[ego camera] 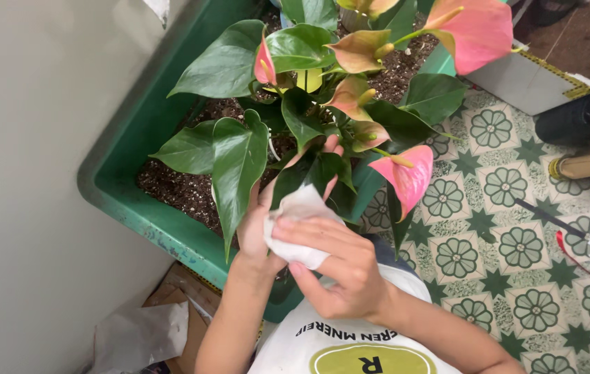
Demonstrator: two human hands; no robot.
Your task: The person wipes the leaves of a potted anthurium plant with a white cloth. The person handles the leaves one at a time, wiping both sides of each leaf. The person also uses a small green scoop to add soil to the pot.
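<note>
Leaf (312,173) of the potted plant lies flat on your open left hand (267,215), over the green trough's (121,173) near rim; your right hand (340,266) pinches a white tissue (298,208) against it. White box (523,79) sits beyond; patterned floor (516,277) right of the trough offers room.

A plain off-white painted wall (31,173) bounds the left side, while the floor (516,277) carries pale tiles patterned with green rosettes and stars, a white cardboard box (523,79) standing on it at upper right under even, soft light.
</note>
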